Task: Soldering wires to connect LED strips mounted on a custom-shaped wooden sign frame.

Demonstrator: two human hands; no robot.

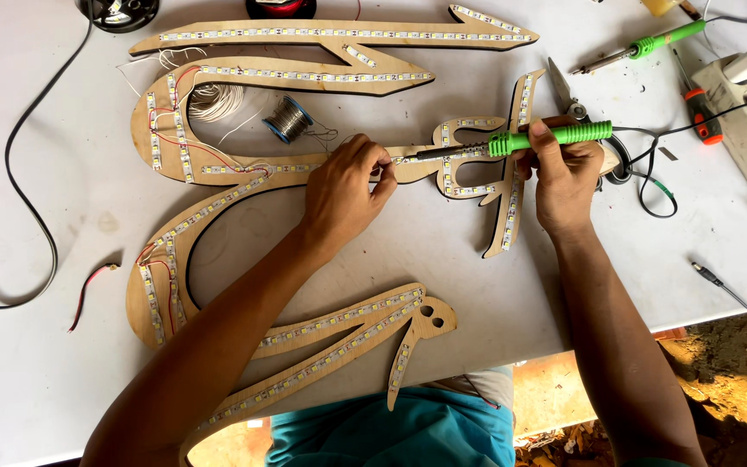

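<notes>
Right hand (564,177) closed around the green-handled soldering iron (555,136), tip laid leftward onto the wooden cutout (304,173) mid-table. Left hand (343,186) pinched shut at the tip — on something too thin to tell. Iron looks light and stiff; hold belongs on the handle. Cutout thin, likely brittle — its LED strips fragile. Solder spool (287,118) just beyond; no labelled packages visible.

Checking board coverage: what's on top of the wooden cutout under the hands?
LED strips and red wires run along the wooden cutout. The left hand and the right hand, holding a green soldering iron, rest over its middle. What lies beneath them is hidden.
</notes>
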